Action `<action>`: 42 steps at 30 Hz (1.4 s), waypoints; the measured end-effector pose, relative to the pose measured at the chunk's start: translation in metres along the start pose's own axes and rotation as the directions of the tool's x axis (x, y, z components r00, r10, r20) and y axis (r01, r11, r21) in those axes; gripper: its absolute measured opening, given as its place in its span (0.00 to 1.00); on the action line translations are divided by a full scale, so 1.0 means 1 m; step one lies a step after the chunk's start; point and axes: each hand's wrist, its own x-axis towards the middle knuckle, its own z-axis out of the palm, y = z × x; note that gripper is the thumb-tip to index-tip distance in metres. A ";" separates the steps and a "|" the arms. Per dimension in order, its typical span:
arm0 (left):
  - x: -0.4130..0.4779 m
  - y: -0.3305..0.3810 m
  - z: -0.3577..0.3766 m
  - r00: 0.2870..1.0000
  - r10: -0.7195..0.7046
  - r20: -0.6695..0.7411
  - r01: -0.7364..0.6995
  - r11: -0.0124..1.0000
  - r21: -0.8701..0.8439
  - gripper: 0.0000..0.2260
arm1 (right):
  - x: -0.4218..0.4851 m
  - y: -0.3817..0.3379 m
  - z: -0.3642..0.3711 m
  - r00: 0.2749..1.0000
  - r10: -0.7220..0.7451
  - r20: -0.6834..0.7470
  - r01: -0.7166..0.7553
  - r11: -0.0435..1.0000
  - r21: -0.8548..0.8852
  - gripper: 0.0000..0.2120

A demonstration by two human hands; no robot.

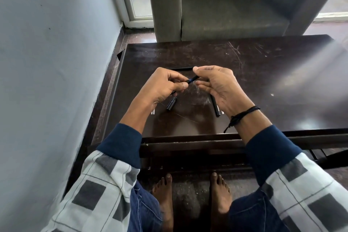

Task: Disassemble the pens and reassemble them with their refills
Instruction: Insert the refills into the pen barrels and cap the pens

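Checked sleeves (105, 184) with blue cuffs frame the bottom of the view, and bare feet (163, 194) stand on the floor under the table (263, 81). Above the near middle of the table, the left hand (165, 84) and the right hand (216, 84) meet on a thin black pen part (191, 80) with a blue glint, held tilted in the air. The left fingers (183, 85) are curled and pinch its lower left end; the right thumb and fingers pinch its upper right end. A black cord (243, 115) circles the right wrist.

On the table just behind the hands lies a black pen (181, 68), set crosswise. A short black piece (171, 104) with a threaded end lies below the left hand. A black barrel (215, 106) lies partly under the right hand, threaded end toward the person. Small pale bits (153, 112) show by the left wrist; what they are cannot be told. A grey chair (226, 15) stands beyond the table.
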 end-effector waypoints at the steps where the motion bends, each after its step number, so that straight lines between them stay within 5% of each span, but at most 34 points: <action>1: 0.000 0.000 0.000 1.000 -0.003 -0.003 0.003 1.000 0.002 0.06 | 0.000 0.001 0.000 1.000 -0.006 0.003 0.006 1.000 -0.013 0.09; 24: 0.004 -0.005 0.000 1.000 0.000 -0.020 0.000 1.000 0.012 0.07 | 0.001 0.001 -0.002 0.998 -0.067 0.000 0.067 0.996 -0.058 0.05; 30: 0.004 -0.005 0.000 1.000 0.004 -0.017 -0.004 1.000 0.014 0.07 | 0.000 0.000 -0.002 0.999 -0.042 0.006 0.043 0.998 -0.045 0.13; 34: 0.003 -0.004 0.000 1.000 -0.002 -0.015 0.002 1.000 0.019 0.07 | 0.002 0.002 -0.002 0.998 -0.068 0.016 0.069 0.996 -0.062 0.07; 42: 0.004 -0.005 0.000 1.000 0.007 -0.022 -0.008 1.000 -0.024 0.07 | -0.002 -0.001 0.000 0.997 -0.074 -0.009 0.073 0.996 -0.054 0.11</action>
